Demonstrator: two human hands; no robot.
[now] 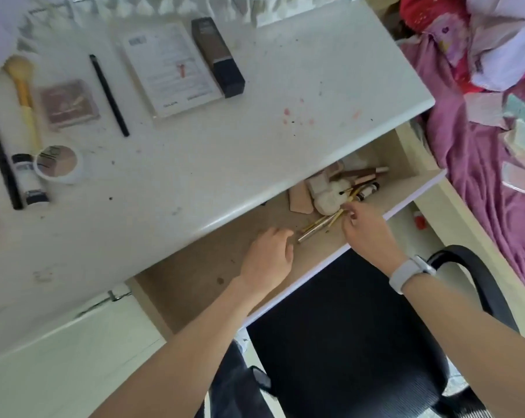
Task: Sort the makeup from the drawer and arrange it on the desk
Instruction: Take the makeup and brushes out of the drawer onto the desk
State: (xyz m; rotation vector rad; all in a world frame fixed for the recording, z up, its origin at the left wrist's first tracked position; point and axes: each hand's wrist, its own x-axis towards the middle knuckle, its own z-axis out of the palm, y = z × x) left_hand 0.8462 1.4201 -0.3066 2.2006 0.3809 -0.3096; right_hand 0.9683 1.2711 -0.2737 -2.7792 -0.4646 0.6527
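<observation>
Roughly half's on the tabletop [255,146]; my right hand [365,233] fingers pinch gold pencils [324,222], left hand [267,260] loosely curled, drawer [200,267] pile remains.

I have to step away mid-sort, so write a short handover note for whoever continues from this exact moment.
Left hand: in the open drawer, fingers curled beside a metallic tube; whether it grips anything cannot be told.
Right hand: in the drawer, pinching the slim gold pencils.
Done, on the desk: yellow powder brush, brown compact, black eyeliner pencil, clear flat package, dark foundation bottle, round compact, small tube.
Left in the drawer: powder puffs, beige sponge, concealer tubes and the pencils.
</observation>
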